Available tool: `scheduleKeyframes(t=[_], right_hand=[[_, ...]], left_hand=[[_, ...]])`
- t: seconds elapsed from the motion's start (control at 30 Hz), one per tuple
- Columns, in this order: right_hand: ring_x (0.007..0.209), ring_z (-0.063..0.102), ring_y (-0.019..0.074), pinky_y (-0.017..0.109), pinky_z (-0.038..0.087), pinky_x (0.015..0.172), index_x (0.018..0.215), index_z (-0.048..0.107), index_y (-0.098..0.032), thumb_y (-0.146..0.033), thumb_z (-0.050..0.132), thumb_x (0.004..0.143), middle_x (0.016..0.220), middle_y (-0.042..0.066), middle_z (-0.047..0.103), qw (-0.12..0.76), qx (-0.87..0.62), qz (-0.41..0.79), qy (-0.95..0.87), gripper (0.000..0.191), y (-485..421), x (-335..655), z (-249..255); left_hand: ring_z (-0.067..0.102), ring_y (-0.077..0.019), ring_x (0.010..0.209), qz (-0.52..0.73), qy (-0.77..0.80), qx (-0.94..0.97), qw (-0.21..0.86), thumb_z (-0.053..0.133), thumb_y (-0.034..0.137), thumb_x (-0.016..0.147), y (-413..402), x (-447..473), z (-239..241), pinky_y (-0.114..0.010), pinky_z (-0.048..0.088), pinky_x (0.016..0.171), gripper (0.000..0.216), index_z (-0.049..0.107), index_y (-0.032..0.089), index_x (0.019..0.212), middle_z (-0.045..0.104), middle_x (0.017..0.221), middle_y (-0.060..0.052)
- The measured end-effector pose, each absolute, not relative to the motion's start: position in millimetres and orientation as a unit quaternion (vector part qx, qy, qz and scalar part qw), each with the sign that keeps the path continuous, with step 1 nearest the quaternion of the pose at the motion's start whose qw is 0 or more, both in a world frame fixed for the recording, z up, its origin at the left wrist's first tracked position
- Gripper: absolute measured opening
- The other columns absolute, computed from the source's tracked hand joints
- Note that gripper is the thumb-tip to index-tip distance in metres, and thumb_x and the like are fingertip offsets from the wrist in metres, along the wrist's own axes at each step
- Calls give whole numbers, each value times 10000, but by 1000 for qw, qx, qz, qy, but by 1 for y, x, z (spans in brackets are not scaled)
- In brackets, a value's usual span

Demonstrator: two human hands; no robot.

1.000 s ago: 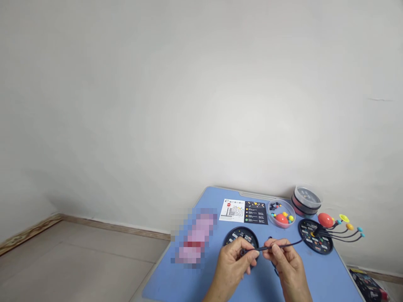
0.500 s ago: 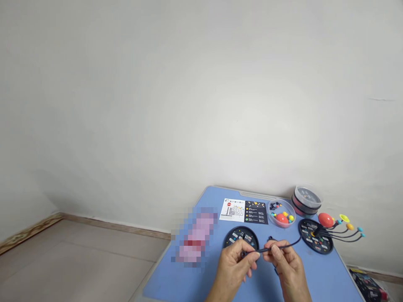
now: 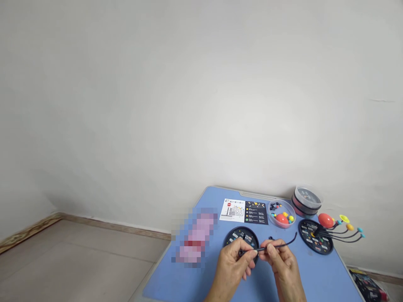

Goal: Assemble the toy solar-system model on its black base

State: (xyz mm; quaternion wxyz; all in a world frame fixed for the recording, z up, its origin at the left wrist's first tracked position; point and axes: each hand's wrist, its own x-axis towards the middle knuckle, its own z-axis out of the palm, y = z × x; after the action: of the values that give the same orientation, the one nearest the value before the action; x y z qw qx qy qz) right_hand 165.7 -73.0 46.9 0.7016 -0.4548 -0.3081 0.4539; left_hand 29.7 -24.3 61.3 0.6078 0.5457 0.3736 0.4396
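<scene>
The left hand (image 3: pixel 234 265) pinches one end of a single curved black rod (image 3: pixel 285 245) between thumb and fingers; the right hand (image 3: pixel 284 265), just beside it, pinches the rod farther along, its thin tip bending up beyond the fingers. The rod looks light, smooth and springy, probably plastic; the thicker part between the hands seems the safest grip, as the slim tip might kink. Beyond the right fingertips lies another black piece (image 3: pixel 271 238), mostly hidden. There are two round black bases: one (image 3: pixel 241 233) just beyond the left hand, the other (image 3: pixel 307 245) to the right of the right hand, bearing a model. Two big red balls show, one (image 3: pixel 325 220) on that model, one (image 3: pixel 281 219) in the single clear bowl (image 3: pixel 271 221) beyond the right hand; the smaller balls crowd too closely to count. One leaflet (image 3: pixel 232 211) lies beyond the left hand.
</scene>
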Motion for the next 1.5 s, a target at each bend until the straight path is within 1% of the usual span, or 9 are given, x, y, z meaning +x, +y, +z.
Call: scheduleKeyframes(t=[0.17,0.27,0.33,0.53,0.83,1.03,1.13,1.33,1.5], right_hand=[[750,657,178,307,550,739,763,702,-183,-472,807,712,891,47,705,691,-454,461,-323,312,-64,170,48],[743,660,168,283,546,737,797,705,-191,-477,797,722,869,31,706,709,-462,425,-320,310,-58,175,56],[752,662,166,271,543,740,826,708,-199,-481,795,723,850,21,709,726,-476,390,-306,313,-55,179,59],[738,674,171,284,557,742,822,716,-204,-494,818,686,819,15,715,724,-477,398,-301,336,-45,180,52],[742,681,167,269,568,732,799,724,-187,-481,838,659,785,11,714,712,-477,421,-297,346,-37,180,43],[743,687,196,317,572,720,797,699,-177,-484,857,630,746,23,718,703,-479,447,-275,383,-36,181,38],[730,686,198,322,572,712,796,688,-173,-485,857,628,739,23,714,703,-480,446,-278,393,-36,182,39],[739,687,196,311,570,715,802,686,-186,-481,850,644,740,14,718,696,-479,442,-301,373,-37,183,40],[734,686,188,305,569,700,833,671,-198,-490,827,677,751,1,711,711,-470,421,-308,365,-38,181,40]], left_hand=[[493,-97,387,433,393,560,587,703,368,682,-15,27,61,-182,364,373,213,603,187,632,606,485,27],[531,-118,476,481,403,582,518,757,281,613,-7,22,65,-205,451,468,258,702,190,849,607,549,51],[573,-144,550,504,415,597,467,761,233,596,-2,19,68,-225,495,513,379,719,213,972,646,643,37],[678,-241,877,525,374,661,385,664,161,653,6,18,60,-299,569,705,301,769,248,921,738,1007,-70],[700,-227,768,532,353,657,400,630,231,759,13,25,52,-304,574,744,144,773,235,772,768,833,-58],[691,-224,643,510,418,597,457,740,382,690,15,28,46,-241,545,468,176,788,240,783,769,748,-41],[688,-225,600,505,430,580,473,764,440,655,16,29,42,-234,521,417,234,784,233,762,749,660,-30],[704,-229,641,497,418,583,488,751,431,684,14,25,46,-219,518,418,226,790,237,793,777,748,-51],[712,-229,689,508,399,590,484,742,367,689,14,24,51,-258,580,562,172,791,219,763,784,821,-66]])
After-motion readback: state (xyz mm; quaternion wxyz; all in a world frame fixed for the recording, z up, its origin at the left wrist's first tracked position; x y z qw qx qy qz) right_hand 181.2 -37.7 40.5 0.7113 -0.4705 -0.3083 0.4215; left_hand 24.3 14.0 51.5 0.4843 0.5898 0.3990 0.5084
